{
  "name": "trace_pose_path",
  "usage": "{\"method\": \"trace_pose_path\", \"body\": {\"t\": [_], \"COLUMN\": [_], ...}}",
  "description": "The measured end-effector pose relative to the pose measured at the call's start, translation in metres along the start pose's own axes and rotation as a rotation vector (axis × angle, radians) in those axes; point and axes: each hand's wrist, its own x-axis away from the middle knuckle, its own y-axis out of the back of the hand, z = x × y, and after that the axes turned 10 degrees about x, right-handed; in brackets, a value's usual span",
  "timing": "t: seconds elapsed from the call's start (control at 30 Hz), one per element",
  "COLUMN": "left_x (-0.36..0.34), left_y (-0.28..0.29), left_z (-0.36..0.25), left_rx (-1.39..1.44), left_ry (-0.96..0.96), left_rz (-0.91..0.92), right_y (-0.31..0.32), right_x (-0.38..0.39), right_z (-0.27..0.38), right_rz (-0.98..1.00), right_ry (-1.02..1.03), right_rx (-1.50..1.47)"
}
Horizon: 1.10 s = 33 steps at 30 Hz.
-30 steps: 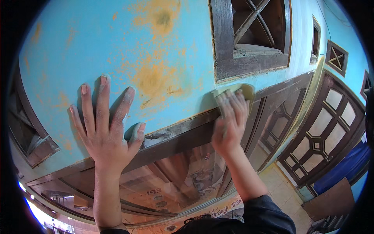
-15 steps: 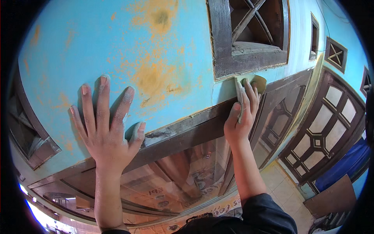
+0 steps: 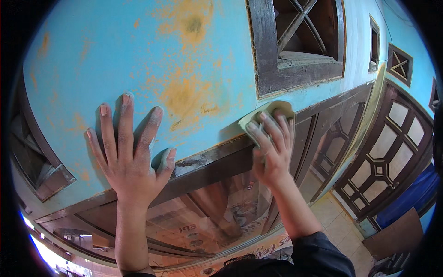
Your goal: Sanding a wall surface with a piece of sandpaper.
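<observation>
My left hand (image 3: 131,168), dusted with pale powder, rests flat against the turquoise wall (image 3: 104,55) with its fingers spread. It holds nothing. To the right, my right hand (image 3: 276,159) presses a bent, yellowish-green sheet of sandpaper (image 3: 284,108) to the wall. The sheet lies under the fingertips, just below the dark vent frame (image 3: 300,74) and above the brown window frame (image 3: 217,160). My thumb is partly hidden under the hand. Between and above my hands, the wall paint is worn to an orange patch (image 3: 184,94).
Below the ledge is a reflective glass pane (image 3: 207,207). Another dark vent opening (image 3: 34,147) sits at the far left. On the right stand a panelled door (image 3: 383,147), a blue cloth (image 3: 410,196) and a brown board (image 3: 394,233) above the tiled floor (image 3: 339,226).
My right hand has moved left and slightly down along the wall with the sandpaper, which now lies flatter under the fingers. My left hand stays in place on the wall.
</observation>
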Motion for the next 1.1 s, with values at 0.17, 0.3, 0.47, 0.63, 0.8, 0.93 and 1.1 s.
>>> {"method": "trace_pose_path", "body": {"t": [0.17,0.3,0.47,0.63,0.8,0.93,1.1], "left_x": [0.001,0.002,0.001,0.001,-0.001,0.001,0.002], "left_y": [-0.004,0.002,-0.003,0.000,-0.001,0.000,0.001], "left_z": [-0.001,0.003,-0.001,0.001,-0.005,-0.002,-0.001], "left_rx": [0.008,-0.004,0.005,-0.001,0.028,0.016,0.017], "left_ry": [-0.002,0.014,-0.003,-0.002,0.005,0.003,0.010], "left_rz": [0.013,0.026,0.009,0.019,0.019,0.017,0.017], "right_y": [-0.008,0.003,-0.008,0.000,-0.002,-0.004,0.007], "right_x": [-0.008,-0.003,-0.014,-0.003,0.000,0.006,-0.013], "right_z": [-0.008,0.010,-0.024,-0.006,-0.064,-0.007,-0.059], "right_rz": [-0.068,0.060,-0.157,0.000,-0.186,-0.012,-0.098], "right_ry": [-0.173,0.025,-0.258,0.072,-0.154,0.013,-0.057], "right_rx": [0.040,0.057,0.091,-0.132,-0.103,-0.069,-0.014]}}
